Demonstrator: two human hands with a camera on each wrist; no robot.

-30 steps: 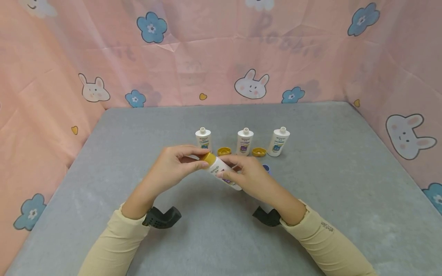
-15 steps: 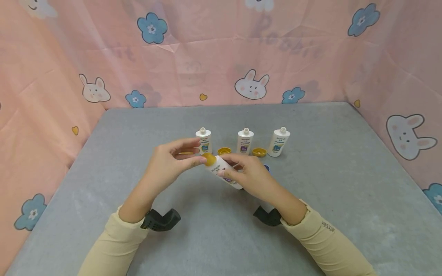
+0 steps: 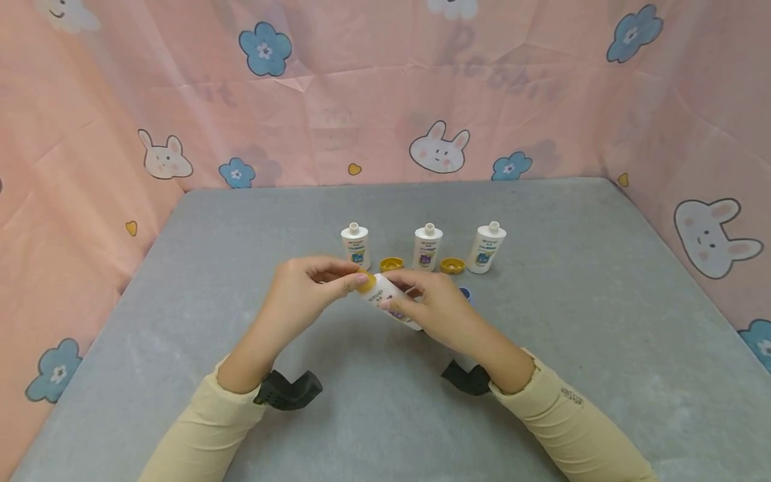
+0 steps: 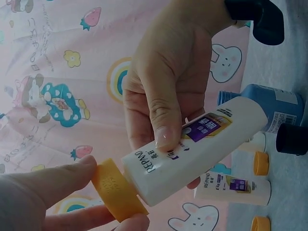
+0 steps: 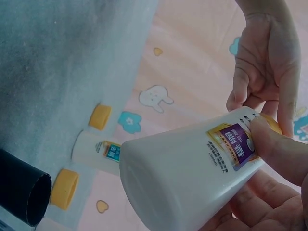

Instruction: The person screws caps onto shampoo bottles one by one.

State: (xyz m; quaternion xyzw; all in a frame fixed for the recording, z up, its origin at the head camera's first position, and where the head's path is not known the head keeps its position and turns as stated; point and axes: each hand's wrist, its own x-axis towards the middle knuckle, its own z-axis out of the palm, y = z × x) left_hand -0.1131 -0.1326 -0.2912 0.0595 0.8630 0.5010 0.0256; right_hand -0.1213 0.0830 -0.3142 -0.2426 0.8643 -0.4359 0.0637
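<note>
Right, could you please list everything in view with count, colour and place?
Held bottle: one, white, in the right hand
Held cap: one, yellow, at the held bottle's top
Standing bottles: three, white, in a row behind
Loose caps: at least three, yellow, beside the standing bottles
Container: one, blue, beyond the right hand
Tabletop: one, grey, under the bottles
Backdrop: one, pink, behind and beside the tabletop
Wrist devices: two, black, one per wrist
Sleeves: two, cream, on the forearms
Left hand: one, pinching the held cap
Right hand: one, gripping the held bottle
</note>
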